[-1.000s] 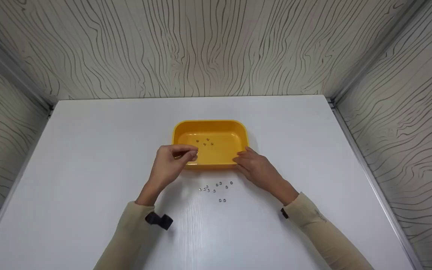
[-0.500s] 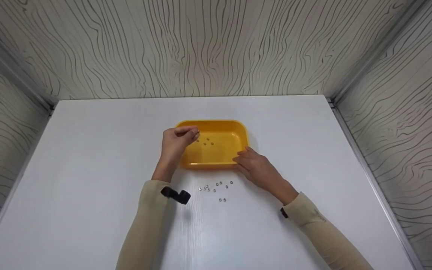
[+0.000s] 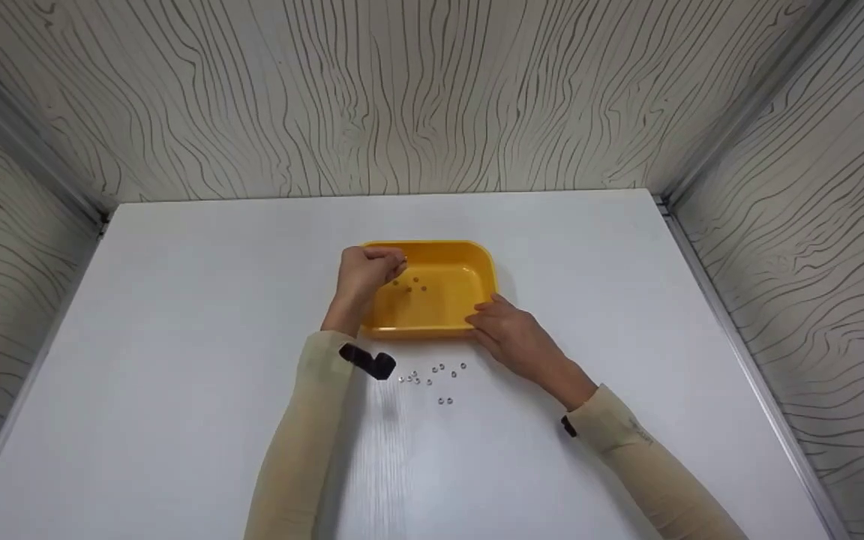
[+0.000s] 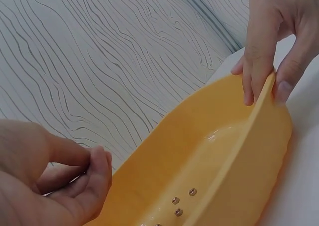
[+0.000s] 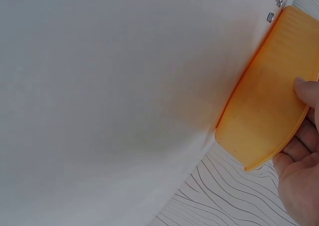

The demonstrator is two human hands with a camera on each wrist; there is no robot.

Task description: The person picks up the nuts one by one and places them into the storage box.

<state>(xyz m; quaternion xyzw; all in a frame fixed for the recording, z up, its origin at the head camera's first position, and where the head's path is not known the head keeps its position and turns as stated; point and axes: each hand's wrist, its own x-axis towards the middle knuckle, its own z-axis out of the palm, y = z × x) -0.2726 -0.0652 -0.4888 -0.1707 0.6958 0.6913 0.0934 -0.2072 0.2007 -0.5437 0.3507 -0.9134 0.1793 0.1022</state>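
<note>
While the right hand (image 3: 511, 334) grips the near right corner of a yellow plastic tray (image 3: 432, 331), thumb outside the wall and fingers inside, the left hand (image 3: 363, 274) hangs over the tray's left side. Its thumb and index finger are pinched together on what seems a hex nut, visible only as a glint at the fingertips. Four loose nuts (image 3: 424, 288) lie on the tray floor, just beyond that hand. Nearer the person, eleven scattered nuts (image 3: 429, 382) rest on the white tabletop (image 3: 177, 337), two of them side by side.
</note>
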